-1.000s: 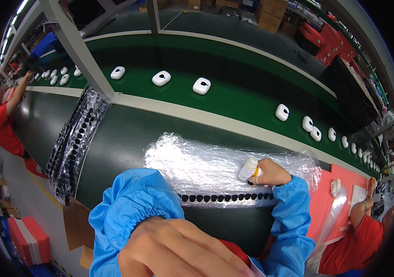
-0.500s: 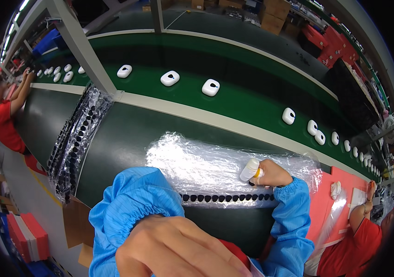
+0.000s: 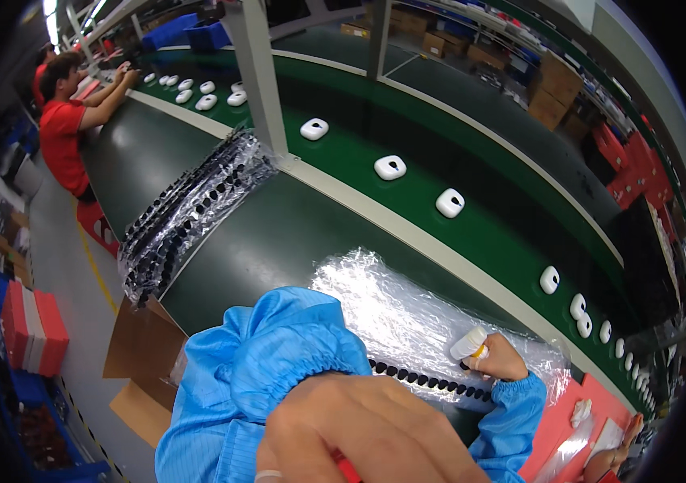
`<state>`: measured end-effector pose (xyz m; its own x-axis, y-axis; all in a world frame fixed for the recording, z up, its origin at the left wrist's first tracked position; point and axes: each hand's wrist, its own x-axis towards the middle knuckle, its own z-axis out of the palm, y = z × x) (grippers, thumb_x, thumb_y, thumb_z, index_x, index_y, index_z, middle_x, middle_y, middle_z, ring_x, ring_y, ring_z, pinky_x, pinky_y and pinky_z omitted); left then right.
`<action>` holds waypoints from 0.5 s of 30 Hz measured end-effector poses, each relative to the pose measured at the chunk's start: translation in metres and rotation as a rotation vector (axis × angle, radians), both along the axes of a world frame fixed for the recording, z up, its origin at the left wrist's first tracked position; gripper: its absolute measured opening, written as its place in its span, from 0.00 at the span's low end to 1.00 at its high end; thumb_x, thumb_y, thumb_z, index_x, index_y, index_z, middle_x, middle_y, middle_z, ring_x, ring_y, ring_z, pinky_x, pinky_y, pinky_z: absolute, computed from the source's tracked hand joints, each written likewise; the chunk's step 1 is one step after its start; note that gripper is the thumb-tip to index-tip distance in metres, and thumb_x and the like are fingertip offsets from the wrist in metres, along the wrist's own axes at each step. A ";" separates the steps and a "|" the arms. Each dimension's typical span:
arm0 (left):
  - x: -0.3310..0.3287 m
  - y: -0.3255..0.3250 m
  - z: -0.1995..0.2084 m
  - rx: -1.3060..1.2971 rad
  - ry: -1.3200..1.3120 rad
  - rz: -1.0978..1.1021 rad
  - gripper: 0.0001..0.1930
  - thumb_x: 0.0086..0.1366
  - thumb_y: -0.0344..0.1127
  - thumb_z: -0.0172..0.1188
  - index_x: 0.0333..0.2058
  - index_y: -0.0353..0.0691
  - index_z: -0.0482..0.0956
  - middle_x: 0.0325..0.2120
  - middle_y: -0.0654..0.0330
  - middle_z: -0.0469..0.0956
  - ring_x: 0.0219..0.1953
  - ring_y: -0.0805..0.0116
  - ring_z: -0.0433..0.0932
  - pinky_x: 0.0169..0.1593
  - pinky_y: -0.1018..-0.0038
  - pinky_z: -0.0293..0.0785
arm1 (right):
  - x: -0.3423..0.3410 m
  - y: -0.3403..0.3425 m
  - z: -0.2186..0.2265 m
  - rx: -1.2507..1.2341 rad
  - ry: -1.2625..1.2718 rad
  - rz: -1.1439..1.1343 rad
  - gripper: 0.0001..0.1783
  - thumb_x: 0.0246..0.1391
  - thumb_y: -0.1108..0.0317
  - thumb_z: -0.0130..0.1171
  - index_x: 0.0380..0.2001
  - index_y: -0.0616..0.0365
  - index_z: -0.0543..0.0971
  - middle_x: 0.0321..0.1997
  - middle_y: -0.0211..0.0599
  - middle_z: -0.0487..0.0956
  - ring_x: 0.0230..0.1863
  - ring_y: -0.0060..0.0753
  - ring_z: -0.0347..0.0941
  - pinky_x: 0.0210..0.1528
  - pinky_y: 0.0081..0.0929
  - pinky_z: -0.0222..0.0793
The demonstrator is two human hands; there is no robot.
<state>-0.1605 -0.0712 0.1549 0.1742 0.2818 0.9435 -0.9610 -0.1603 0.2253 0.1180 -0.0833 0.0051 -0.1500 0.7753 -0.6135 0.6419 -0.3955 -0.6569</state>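
Grip clasped round a white bottle [image 3: 467, 343], right hand [image 3: 500, 359] beside black pieces [image 3: 412, 377], a row left on plastic sheeting [image 3: 375, 286]; left hand [image 3: 367, 423], can't tell.

The left arm [image 3: 230, 394], in a loose blue sleeve, rises from the lower edge, its gathered cuff [image 3: 323, 354] ending just above the wrist. The left hand [image 3: 367, 427] is close to the camera, low in the view, its back and knuckles turned upward. Its fingers lie side by side and slope down toward the lower right; their tips and the palm are hidden. The right arm [image 3: 512, 435], sleeved likewise, comes up from below, farther from the camera. Past its snug cuff [image 3: 517, 390], the right hand [image 3: 500, 358] points leftward, fingers curled into a closed grip.
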 end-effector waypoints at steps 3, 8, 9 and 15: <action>0.000 -0.002 0.003 0.026 -0.064 -0.072 0.16 0.64 0.40 0.43 0.33 0.32 0.75 0.33 0.42 0.74 0.37 0.47 0.74 0.40 0.67 0.75 | 0.002 -0.003 0.000 0.040 -0.039 0.028 0.16 0.35 0.67 0.60 0.32 0.63 0.77 0.20 0.33 0.76 0.16 0.21 0.68 0.16 0.18 0.65; 0.003 -0.004 0.002 -0.034 -0.244 0.048 0.18 0.64 0.41 0.44 0.31 0.31 0.76 0.32 0.42 0.74 0.36 0.48 0.74 0.38 0.66 0.75 | 0.002 -0.003 0.000 0.014 -0.056 0.010 0.15 0.35 0.69 0.61 0.32 0.63 0.77 0.21 0.34 0.77 0.17 0.21 0.70 0.16 0.18 0.65; 0.002 -0.003 0.001 -0.024 -0.263 0.069 0.18 0.64 0.41 0.44 0.30 0.32 0.77 0.32 0.43 0.74 0.36 0.49 0.74 0.37 0.67 0.75 | 0.002 -0.003 0.000 0.018 -0.048 0.015 0.15 0.36 0.69 0.60 0.32 0.63 0.77 0.21 0.34 0.77 0.17 0.20 0.70 0.16 0.17 0.65; -0.008 -0.002 -0.001 0.040 -0.259 0.171 0.20 0.64 0.44 0.45 0.28 0.34 0.80 0.32 0.51 0.76 0.37 0.55 0.73 0.37 0.71 0.71 | -0.003 -0.002 0.004 -0.006 -0.013 -0.019 0.14 0.38 0.73 0.59 0.32 0.66 0.76 0.20 0.34 0.77 0.15 0.18 0.68 0.14 0.15 0.62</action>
<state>-0.1681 -0.0729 0.1543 -0.1206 0.2482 0.9612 -0.9440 -0.3281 -0.0337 0.1145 -0.0851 0.0087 -0.1277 0.7741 -0.6200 0.6425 -0.4117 -0.6463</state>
